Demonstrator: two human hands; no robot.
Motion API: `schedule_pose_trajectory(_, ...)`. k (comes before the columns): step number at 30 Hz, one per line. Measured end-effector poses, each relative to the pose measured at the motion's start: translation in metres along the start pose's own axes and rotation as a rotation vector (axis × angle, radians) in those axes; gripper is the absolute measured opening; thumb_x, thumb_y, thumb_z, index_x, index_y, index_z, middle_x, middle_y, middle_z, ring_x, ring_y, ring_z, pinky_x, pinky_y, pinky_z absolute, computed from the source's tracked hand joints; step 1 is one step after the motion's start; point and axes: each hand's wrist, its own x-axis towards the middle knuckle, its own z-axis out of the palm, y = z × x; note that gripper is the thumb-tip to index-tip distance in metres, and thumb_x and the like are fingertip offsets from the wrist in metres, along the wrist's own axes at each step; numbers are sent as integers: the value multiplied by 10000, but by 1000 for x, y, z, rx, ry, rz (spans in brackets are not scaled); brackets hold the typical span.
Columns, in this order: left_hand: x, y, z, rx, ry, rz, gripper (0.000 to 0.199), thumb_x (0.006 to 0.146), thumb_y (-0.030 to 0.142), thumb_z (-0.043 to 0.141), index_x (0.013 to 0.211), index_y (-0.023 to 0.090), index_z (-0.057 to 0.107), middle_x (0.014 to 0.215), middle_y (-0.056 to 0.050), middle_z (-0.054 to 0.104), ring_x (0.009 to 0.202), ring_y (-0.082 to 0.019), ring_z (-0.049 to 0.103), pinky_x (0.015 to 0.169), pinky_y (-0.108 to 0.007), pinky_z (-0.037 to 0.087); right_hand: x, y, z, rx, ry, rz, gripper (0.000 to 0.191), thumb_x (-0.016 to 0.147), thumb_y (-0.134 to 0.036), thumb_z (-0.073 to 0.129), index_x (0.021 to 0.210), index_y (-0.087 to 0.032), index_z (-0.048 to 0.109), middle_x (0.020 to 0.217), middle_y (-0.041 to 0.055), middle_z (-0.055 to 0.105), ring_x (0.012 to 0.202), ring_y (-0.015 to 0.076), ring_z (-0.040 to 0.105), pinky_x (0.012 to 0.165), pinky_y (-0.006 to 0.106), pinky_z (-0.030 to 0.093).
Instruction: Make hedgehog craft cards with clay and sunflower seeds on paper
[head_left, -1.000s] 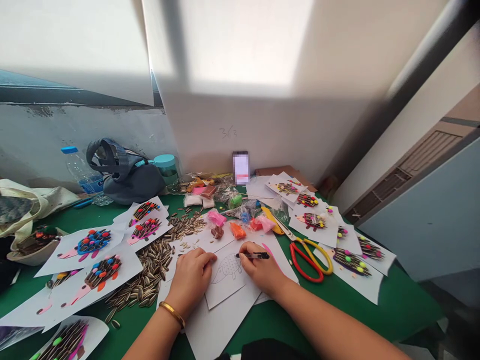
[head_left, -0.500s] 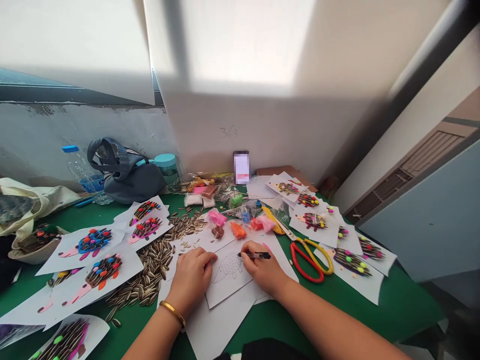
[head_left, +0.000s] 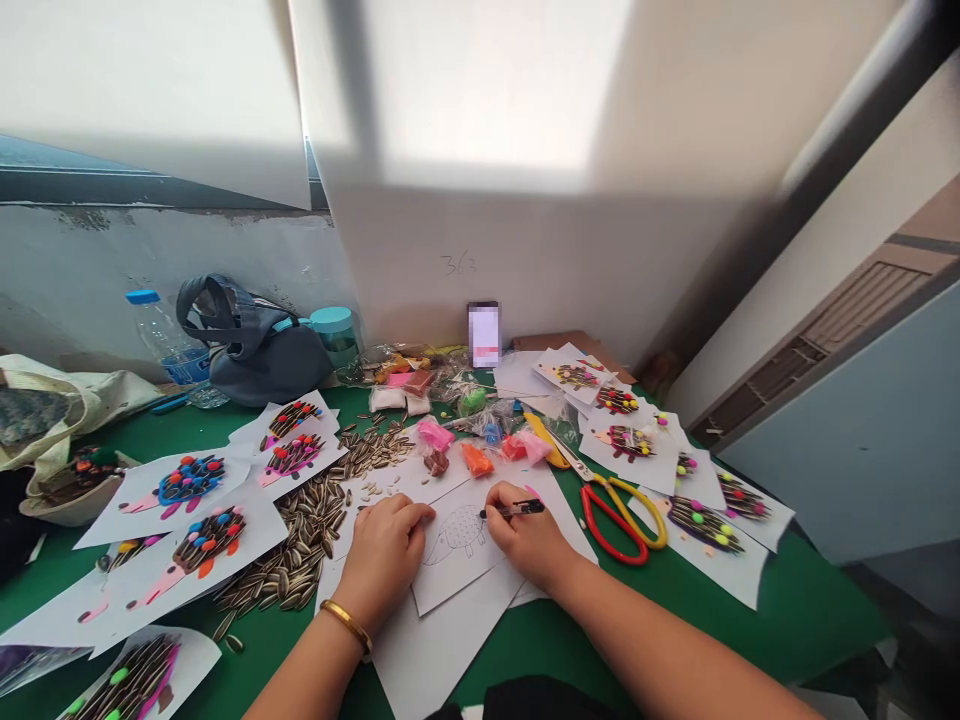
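Nearest the wearer, the person's left hand (head_left: 384, 552) lay on the paper, fingers loosely curled and together, gripping nothing, with a gold bangle (head_left: 346, 626) on the wrist. Fingertips sat at the left edge of the drawing sheet (head_left: 457, 585), a small white page with a pencil-thin outline of a hedgehog (head_left: 452, 535). The right hand (head_left: 530, 535) was closed around a black pen (head_left: 521, 509), its tip on the drawing sheet just right of the outline. Loose white paper lay under the drawing sheet. Left of the drawing sheet, a heap of sunflower seed shells (head_left: 291, 555) sat on the green table (head_left: 787, 605), next to finished hedgehog collages (head_left: 206, 540) with seed spines and colored clay dots. Right of it were red-and-yellow scissors (head_left: 619, 520), then more hedgehog collages (head_left: 705, 525). Straight beyond the drawing sheet were packets of modeling clay, orange (head_left: 477, 460) and pink (head_left: 435, 434). Farther left of the drawing sheet, against the wall, stood a dark gray bag (head_left: 259, 365), a plastic water bottle (head_left: 161, 345) and a teal-lidded bottle (head_left: 335, 335). Behind it, a phone with a blurred screen (head_left: 484, 333) leaned on the wall.
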Motion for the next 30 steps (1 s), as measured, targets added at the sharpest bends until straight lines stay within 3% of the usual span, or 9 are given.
schedule_pose_trajectory(8, -1, 0, 0, 11, 5, -9, 312, 864, 142, 467, 977, 275, 725, 959, -44, 682, 958, -239, 623, 847, -383, 395, -1, 4, -1, 33, 14, 39, 124, 847, -189, 461, 748, -222, 527, 673, -29, 542, 659, 155, 504, 590, 261, 339)
schedule_pose_trajectory(30, -1, 0, 0, 7, 9, -8, 309, 859, 141, 477, 975, 282, 727, 942, -38, 682, 939, -236, 626, 832, -373, 404, 0, 1, -1, -11, 25, -19, 134, 864, -191, 453, 746, -222, 509, 698, -22, 542, 694, 161, 503, 635, 271, 341)
